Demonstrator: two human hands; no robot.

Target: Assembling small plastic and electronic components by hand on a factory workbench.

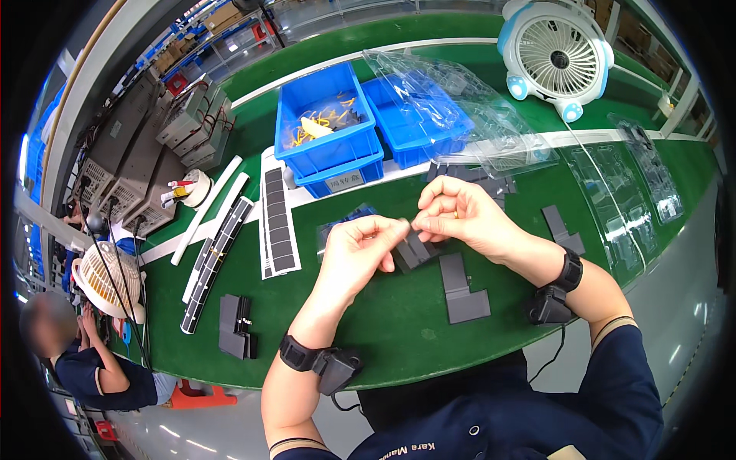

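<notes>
Left hand (356, 249) and right hand (464, 215) fingertips pinched together, can't tell on what; dark grey piece (418, 254) right at them, nearer wearer than blue bin (337, 153).

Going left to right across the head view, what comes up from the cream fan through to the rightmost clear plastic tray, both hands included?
Cream fan, dark grey stack, white sheet with black rectangles, left hand, right hand, rightmost grey stepped piece, clear plastic tray.
</notes>
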